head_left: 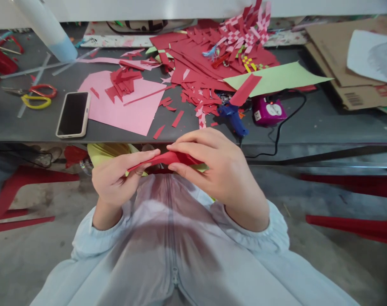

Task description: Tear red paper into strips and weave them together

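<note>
Grey table (324, 127) littered with red scraps (196, 91), floor (37, 250) below. Red paper (163, 159) pinched by left hand (115, 176) and right hand (225, 168), spanned between.

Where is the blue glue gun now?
The blue glue gun is right of centre in the head view, on the grey table, just left of the purple box.

This looks like a paper-craft workshop; a dark grey, flat-topped bench (327, 125) crosses the upper frame, strewn with small red paper offcuts (200, 91); a blue glue gun (233, 119) lies right of centre, metal scissors with red and yellow handles (38, 97) at upper left, brown flat cardboard sheets (330, 46) at upper right; bare grey floor (372, 272) shows below.
</note>
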The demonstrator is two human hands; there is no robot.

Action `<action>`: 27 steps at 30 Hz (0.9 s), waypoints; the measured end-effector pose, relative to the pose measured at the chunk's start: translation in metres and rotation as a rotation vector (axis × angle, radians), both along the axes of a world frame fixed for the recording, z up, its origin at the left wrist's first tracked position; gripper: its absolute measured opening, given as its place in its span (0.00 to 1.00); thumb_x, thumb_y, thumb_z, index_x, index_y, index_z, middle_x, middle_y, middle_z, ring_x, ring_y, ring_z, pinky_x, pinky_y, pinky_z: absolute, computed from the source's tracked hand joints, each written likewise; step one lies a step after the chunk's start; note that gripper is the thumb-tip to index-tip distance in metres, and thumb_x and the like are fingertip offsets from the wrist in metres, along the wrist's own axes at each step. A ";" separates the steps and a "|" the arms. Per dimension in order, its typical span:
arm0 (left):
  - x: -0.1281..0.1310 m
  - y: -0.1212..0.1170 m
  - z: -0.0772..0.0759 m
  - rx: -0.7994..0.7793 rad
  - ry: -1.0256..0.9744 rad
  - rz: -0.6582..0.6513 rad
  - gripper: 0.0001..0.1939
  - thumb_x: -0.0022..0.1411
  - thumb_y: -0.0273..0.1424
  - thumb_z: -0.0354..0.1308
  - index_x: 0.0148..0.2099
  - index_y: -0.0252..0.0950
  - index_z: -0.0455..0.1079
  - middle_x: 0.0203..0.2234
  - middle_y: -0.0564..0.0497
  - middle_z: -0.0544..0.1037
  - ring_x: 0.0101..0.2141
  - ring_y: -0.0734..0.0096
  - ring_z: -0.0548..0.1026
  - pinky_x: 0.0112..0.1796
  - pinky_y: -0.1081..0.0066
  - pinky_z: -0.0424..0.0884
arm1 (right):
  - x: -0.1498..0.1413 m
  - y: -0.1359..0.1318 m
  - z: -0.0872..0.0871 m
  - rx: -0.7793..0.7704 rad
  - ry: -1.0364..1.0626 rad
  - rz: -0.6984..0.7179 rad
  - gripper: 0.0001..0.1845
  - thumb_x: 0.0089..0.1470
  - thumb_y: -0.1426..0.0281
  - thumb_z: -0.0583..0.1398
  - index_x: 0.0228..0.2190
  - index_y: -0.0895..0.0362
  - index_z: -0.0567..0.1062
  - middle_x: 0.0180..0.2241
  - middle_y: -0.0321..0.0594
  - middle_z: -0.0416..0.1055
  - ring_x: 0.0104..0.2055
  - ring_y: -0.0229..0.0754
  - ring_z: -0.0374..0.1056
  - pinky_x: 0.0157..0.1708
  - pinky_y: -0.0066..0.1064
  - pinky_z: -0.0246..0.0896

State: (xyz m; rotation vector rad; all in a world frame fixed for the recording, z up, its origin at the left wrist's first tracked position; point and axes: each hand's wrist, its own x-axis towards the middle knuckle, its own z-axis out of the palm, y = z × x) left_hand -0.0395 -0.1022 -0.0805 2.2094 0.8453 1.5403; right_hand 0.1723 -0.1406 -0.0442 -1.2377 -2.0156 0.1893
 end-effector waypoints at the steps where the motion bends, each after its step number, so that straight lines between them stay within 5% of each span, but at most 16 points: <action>1: 0.000 -0.001 0.000 -0.008 0.001 0.014 0.22 0.60 0.20 0.63 0.52 0.51 0.77 0.39 0.58 0.84 0.34 0.75 0.83 0.35 0.78 0.79 | -0.001 0.001 0.000 0.023 -0.022 -0.002 0.12 0.60 0.64 0.61 0.41 0.57 0.79 0.40 0.44 0.79 0.41 0.44 0.71 0.44 0.39 0.66; 8: -0.001 -0.001 0.006 -0.086 0.044 0.023 0.18 0.59 0.24 0.66 0.48 0.49 0.79 0.36 0.57 0.85 0.31 0.74 0.82 0.31 0.76 0.78 | -0.005 0.006 -0.004 0.092 -0.115 -0.033 0.10 0.63 0.68 0.58 0.33 0.58 0.78 0.34 0.42 0.78 0.36 0.42 0.69 0.40 0.36 0.63; 13: -0.001 0.003 0.014 -0.114 0.184 -0.001 0.15 0.57 0.27 0.68 0.46 0.49 0.79 0.38 0.56 0.85 0.34 0.69 0.83 0.37 0.70 0.80 | -0.008 0.006 -0.009 0.075 -0.189 -0.054 0.12 0.63 0.66 0.57 0.32 0.58 0.78 0.33 0.41 0.77 0.36 0.43 0.67 0.40 0.36 0.61; 22: -0.006 0.007 0.013 -0.073 0.283 0.125 0.07 0.60 0.30 0.66 0.40 0.48 0.81 0.32 0.56 0.85 0.30 0.66 0.82 0.35 0.67 0.79 | 0.001 0.008 -0.015 0.082 -0.104 -0.037 0.21 0.60 0.57 0.61 0.47 0.60 0.77 0.42 0.48 0.77 0.43 0.47 0.71 0.46 0.41 0.66; 27: -0.011 0.007 0.007 0.023 0.212 0.166 0.11 0.57 0.28 0.67 0.42 0.48 0.81 0.32 0.55 0.85 0.30 0.67 0.82 0.35 0.69 0.79 | 0.008 -0.014 -0.010 0.177 0.141 -0.175 0.03 0.58 0.71 0.62 0.35 0.53 0.78 0.32 0.39 0.76 0.35 0.41 0.71 0.37 0.35 0.68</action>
